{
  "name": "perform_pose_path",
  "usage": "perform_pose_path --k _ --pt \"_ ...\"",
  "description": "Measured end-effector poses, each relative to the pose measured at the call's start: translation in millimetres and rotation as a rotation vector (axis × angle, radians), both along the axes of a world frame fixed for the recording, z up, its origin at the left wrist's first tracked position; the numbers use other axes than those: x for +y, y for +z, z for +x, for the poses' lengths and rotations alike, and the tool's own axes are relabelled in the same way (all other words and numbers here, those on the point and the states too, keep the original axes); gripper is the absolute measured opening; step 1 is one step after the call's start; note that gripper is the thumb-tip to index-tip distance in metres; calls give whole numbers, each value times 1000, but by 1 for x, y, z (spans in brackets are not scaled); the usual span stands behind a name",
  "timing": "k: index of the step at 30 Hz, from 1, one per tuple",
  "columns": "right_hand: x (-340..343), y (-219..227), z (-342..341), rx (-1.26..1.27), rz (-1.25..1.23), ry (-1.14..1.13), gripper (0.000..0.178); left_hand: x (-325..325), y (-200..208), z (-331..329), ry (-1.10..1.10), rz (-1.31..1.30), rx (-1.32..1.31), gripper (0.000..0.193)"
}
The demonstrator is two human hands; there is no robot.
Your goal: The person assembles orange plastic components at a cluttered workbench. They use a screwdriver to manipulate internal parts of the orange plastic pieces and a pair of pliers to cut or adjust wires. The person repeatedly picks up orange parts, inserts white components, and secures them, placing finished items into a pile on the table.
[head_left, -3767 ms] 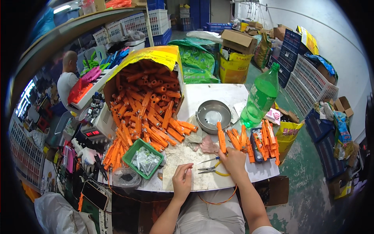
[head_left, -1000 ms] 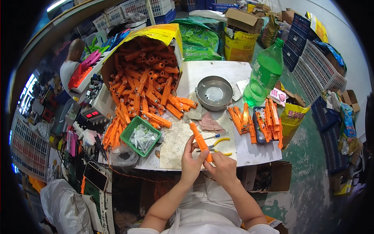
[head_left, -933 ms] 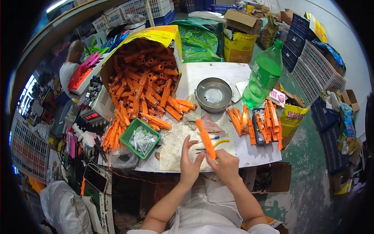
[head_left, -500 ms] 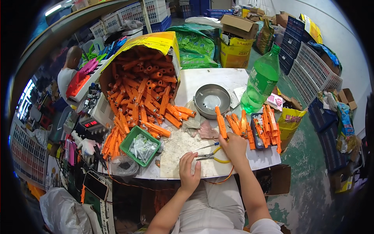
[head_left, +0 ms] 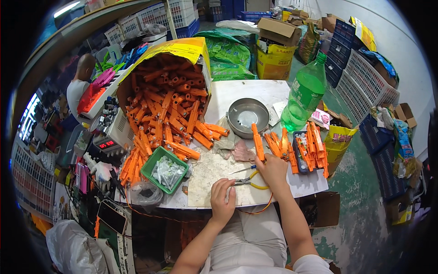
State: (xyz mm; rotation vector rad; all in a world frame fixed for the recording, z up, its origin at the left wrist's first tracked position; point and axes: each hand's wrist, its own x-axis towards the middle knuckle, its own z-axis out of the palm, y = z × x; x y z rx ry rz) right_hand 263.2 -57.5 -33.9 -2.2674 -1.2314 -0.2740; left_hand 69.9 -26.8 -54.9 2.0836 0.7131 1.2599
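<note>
My right hand [head_left: 274, 172] is closed on the lower end of a long orange plastic part [head_left: 258, 142], which points away from me. Beneath that hand lie needle-nose pliers [head_left: 259, 186] with yellow handles and, just beyond, a thin screwdriver [head_left: 252, 167] with a blue handle. My left hand [head_left: 222, 196] rests at the near edge of the white work board [head_left: 203, 164], thumb apart from loosely bent fingers, close to the pliers' jaws. Several similar orange parts [head_left: 276, 145] lie right of the held one. More of them [head_left: 171, 107] spill from a big yellow sack [head_left: 194, 47] at the left.
A green tray [head_left: 147, 170] of small clear pieces stands at left. Beyond the board are a round metal bowl [head_left: 248, 118], rags [head_left: 244, 152] and a green bottle [head_left: 305, 93]. A bin [head_left: 299, 137] at right holds orange parts. A person [head_left: 82, 86] sits far left.
Almost nothing differs. The view has shifted very slightly; both hands and the orange part stay in about the same place.
</note>
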Motion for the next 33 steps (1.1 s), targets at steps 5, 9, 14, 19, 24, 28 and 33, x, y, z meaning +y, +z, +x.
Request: perform_pose_path --k 5,9,14,19,24,28,33 --pt "-10 16 -18 165 181 78 34 -1 3 -3 -35 -130 -2 22" --pt "-24 20 -58 181 216 244 29 7 -3 -3 -192 -553 -231 40" --pt "-33 15 -88 25 220 369 26 19 23 -1 -309 -754 -420 53" --pt "-38 21 -100 -17 83 404 23 28 24 -10 -289 -846 -442 48" --pt "-64 28 -92 517 354 418 21 39 25 -23 -367 -986 -478 44" --pt "-136 36 -54 1049 376 231 23 46 24 -41 -319 -953 -410 45" --pt "-179 27 -26 93 -3 -92 14 40 25 -41 -369 -1074 -387 51"
